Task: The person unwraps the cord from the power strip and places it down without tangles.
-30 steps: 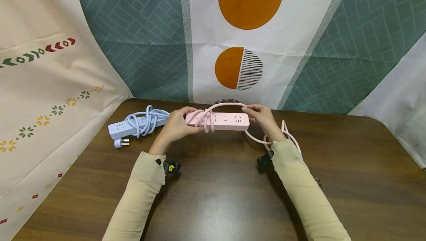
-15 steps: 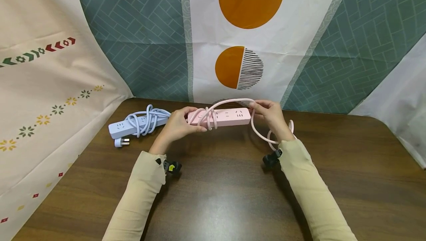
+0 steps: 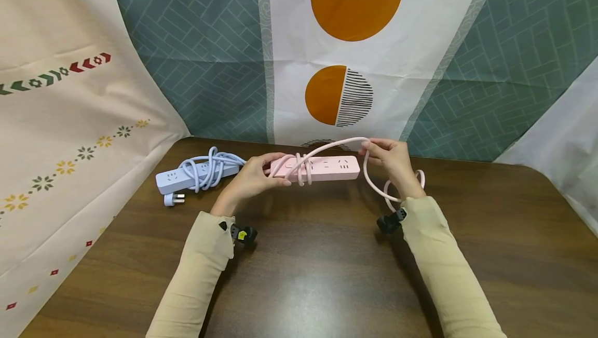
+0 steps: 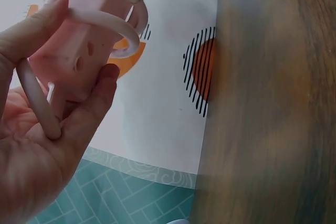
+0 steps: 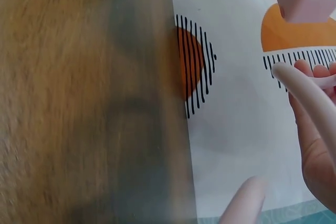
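Note:
In the head view my left hand grips the left end of a pink power strip, thumb below and fingers over the top. A few turns of its pink cord are wound round the strip near that hand. From there the cord arches up to my right hand, which pinches it just beyond the strip's right end. The cord's slack hangs below and loops behind the right wrist. Close up in the left wrist view, the strip's end lies between thumb and fingers, with cord crossing the palm.
A light-blue power strip, wrapped in its blue cord, lies at the left on the brown wooden table. Its plug sits in front. A patterned cloth hangs behind the table, and a cream one covers the left side.
My right hand has moved right, away from the strip's end, drawing the pink cord into a longer arch. My left hand keeps its grip, with the strip shifted slightly right.

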{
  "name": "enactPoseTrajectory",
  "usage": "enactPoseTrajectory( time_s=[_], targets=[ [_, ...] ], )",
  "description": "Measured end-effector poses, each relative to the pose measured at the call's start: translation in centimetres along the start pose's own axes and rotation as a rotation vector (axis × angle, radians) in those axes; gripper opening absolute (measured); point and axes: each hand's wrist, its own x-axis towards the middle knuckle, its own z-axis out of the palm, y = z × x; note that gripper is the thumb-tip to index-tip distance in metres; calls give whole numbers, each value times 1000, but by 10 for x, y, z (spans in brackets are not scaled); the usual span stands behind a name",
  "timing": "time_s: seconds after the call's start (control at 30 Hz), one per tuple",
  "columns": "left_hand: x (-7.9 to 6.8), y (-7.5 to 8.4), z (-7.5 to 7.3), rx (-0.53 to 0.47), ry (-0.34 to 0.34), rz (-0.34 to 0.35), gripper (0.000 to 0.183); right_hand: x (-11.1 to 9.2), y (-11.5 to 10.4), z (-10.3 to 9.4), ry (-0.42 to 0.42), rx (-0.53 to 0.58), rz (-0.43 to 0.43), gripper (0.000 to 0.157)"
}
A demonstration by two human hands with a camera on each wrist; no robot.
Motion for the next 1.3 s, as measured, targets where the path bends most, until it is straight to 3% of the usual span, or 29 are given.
enactPoseTrajectory(
  time_s=[0.07,0.17,0.4,0.63,0.97,1.3],
  targets=[
    [0,0,-1,-7,-7,1,58,0,0,-4,1,18,-8,5],
    [-1,1,-3,-14,-6,-2,56,-1,-1,-10,0,37,-18,4],
    [-3,0,-8,-17,51,11,54,-3,3,-23,-56,21,-25,22],
    [-3,-2,-11,-44,110,7,52,-6,5,-32,-112,24,-7,4],
    [-5,2,-17,-45,132,-3,52,-10,2,-43,-138,66,44,11],
    [-5,4,-18,-32,150,-31,53,-11,0,-46,-161,32,76,17]
  ],
)
